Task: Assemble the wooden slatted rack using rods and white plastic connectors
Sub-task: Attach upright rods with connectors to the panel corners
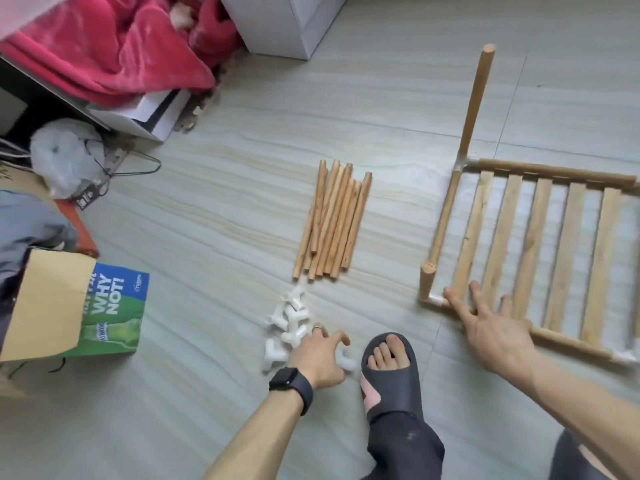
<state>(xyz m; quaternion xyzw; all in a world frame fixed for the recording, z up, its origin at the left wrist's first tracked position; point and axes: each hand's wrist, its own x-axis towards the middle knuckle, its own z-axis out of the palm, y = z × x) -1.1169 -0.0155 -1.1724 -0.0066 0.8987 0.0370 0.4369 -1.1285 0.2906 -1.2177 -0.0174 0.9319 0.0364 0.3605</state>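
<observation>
Pale streaked tile floor (207, 427), a red blanket (114, 46) at its far-left corner; the slatted panel (540, 258) at the right edge already carries two upright rods (476, 105); loose rods (332, 216) and the connector pile (287, 327) wait mid-floor; left hand (318, 355) curls round one connector (347, 364); right hand (491, 327), fingers spread, presses the panel's near-left corner.

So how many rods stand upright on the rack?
2. One rod rises from the far left corner of the rack; a second rod stands at its near left corner, beside the right hand. The rack's right end is cut off, so more may exist.
</observation>
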